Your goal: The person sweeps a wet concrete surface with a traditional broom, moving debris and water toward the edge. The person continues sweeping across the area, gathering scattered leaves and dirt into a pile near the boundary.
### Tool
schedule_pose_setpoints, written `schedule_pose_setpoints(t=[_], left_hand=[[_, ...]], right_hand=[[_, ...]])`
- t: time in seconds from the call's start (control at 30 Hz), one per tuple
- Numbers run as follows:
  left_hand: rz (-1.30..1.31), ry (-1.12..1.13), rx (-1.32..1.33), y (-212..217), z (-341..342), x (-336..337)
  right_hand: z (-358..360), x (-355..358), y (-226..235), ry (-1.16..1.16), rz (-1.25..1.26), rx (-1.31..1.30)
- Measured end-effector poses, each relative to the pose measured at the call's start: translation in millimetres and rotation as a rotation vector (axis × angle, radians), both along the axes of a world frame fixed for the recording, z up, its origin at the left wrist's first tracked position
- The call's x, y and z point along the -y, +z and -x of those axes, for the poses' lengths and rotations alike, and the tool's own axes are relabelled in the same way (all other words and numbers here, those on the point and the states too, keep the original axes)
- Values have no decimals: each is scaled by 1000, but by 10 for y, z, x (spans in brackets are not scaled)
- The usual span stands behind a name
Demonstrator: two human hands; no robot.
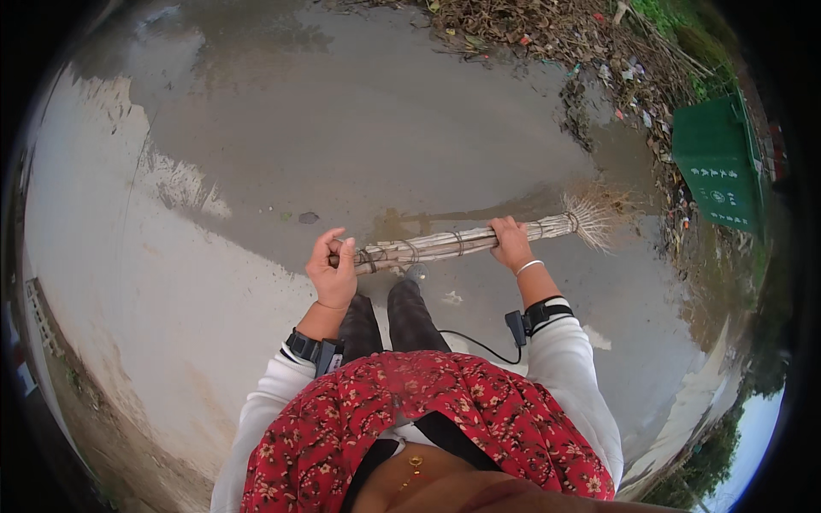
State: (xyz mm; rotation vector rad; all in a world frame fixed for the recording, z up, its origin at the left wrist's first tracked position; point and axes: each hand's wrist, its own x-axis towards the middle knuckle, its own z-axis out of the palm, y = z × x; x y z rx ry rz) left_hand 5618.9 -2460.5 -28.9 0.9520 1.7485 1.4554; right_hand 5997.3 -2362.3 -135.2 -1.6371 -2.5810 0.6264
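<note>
A broom (440, 246) of bundled pale twigs, bound with several dark ties, lies level across in front of me. Its splayed bristles (590, 222) point right. My right hand (511, 244) is closed round the bundle close to the bristles, knuckles up. At the other end, my left hand (332, 267) is loosely curled at the handle tip, with thumb and forefinger raised and a gap between them. Part of the tip is hidden by that hand.
Wet grey concrete (368, 128) surrounds my feet, with a paler dry patch (111, 256) on the left. Dead plant debris and litter (547, 34) are heaped at the far right. A green bin (717, 162) stands beside them. A black cable (483, 346) hangs from my right wrist strap.
</note>
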Motion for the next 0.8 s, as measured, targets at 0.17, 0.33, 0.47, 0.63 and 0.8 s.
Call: schedule_pose_setpoints(t=[0.17,0.33,0.47,0.63,0.8], left_hand=[[62,139,-33,390,854,331],[83,359,-55,651,1872,1142],[3,627,2,1024,2506,1977],[-99,920,-26,1496,2814,2805],[-54,1086,-127,1816,2620,2942]], right_hand=[[760,442,137,21,-40,-70],[1956,848,192,240,-19,-223],[2883,916,426,471,27,-304],[4129,694,761,745,36,-283],[5217,370,852,942,52,-301]])
